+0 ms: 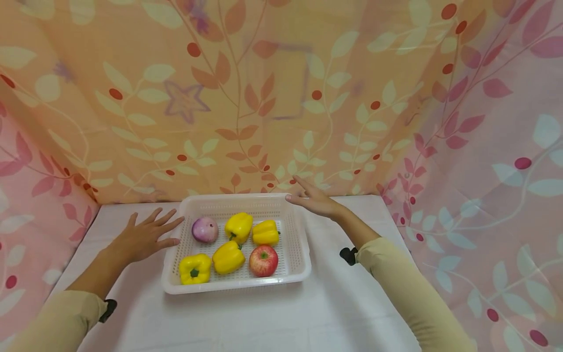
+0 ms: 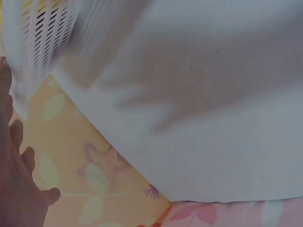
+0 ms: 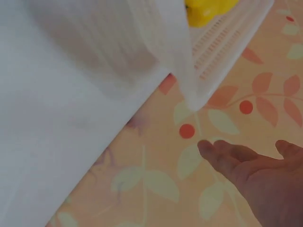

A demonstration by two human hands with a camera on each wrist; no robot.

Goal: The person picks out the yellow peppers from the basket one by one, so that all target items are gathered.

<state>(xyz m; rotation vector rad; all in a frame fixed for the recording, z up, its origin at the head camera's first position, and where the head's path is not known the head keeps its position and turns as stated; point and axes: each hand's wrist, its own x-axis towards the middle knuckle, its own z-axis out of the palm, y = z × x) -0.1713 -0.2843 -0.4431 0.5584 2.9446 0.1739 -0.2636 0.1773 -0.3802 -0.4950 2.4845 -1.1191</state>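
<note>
A white perforated plastic basket stands on the table. In it lie several yellow bell peppers, a red apple and a round purple-and-white vegetable. My left hand, fingers spread and straight, is at the basket's left side, its fingertips overlapping the rim in the head view. At the far right corner, my right hand is held with fingers extended and nothing in its grasp. The right wrist view shows that hand apart from the basket's corner.
A white cloth covers the table. Patterned leaf-print curtains rise behind it and along both sides. Dark bands sit at the cuffs of both beige sleeves.
</note>
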